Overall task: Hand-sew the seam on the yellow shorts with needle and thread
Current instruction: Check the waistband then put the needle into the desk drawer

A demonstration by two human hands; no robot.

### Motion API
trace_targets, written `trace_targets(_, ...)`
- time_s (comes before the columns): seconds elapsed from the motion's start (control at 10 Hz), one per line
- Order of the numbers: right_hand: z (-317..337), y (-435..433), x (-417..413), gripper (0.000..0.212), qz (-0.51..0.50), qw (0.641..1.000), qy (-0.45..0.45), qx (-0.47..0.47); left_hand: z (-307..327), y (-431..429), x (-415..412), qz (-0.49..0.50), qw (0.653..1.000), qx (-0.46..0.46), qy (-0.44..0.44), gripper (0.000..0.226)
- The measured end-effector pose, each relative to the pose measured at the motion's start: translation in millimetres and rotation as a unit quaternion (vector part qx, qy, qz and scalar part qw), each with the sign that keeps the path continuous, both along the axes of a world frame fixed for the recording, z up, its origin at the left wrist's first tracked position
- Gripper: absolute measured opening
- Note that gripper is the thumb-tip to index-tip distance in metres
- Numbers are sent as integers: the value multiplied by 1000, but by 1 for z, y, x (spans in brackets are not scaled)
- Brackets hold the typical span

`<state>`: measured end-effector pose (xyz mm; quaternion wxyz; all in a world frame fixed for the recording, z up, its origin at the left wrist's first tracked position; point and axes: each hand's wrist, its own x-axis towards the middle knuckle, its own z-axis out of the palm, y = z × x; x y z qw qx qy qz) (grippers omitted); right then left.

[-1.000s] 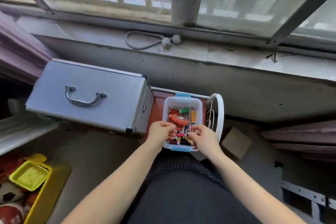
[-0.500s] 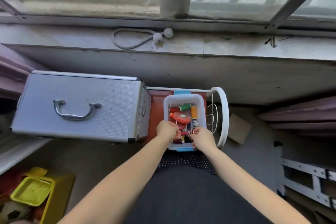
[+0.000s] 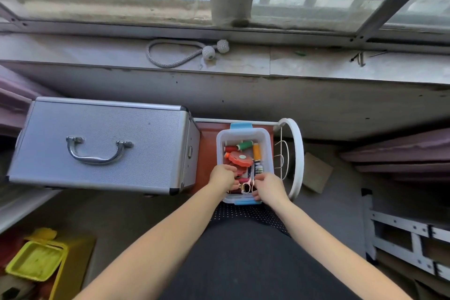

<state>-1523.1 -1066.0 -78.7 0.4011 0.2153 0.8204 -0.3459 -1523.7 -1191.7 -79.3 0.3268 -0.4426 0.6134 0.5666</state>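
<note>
A small white sewing box [image 3: 268,143] with blue clips sits open on a red-brown surface ahead of my lap. Inside lie green [image 3: 244,145], orange [image 3: 256,151] and red thread spools, an orange round tape measure [image 3: 241,159] and small pink-handled scissors [image 3: 247,185]. My left hand [image 3: 222,175] reaches into the box's near left corner with its fingers curled among the spools. My right hand [image 3: 269,187] rests at the near right corner, fingertips against the scissors. Whether either hand grips anything is hidden. No shorts or needle show.
A silver metal case [image 3: 104,143] with a handle stands left of the box. A white wire rack [image 3: 295,161] stands on its right. A window sill with a grey cord [image 3: 170,55] runs behind. A yellow plastic bin [image 3: 36,260] is on the floor, lower left.
My view has shifted, so the case and box sit differently in frame. Both hands stay in the near end of the box, and the pink scissors now show between them.
</note>
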Motion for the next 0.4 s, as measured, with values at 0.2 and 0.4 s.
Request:
trace_targets(0.2,8,7,4,24,2,999,30,-29,9,-2,8,12,999,-17,24,42)
trace_targets(0.4,22,21,9,11,33,994,70,-75,27,-15,23,-13,999,5,43,25)
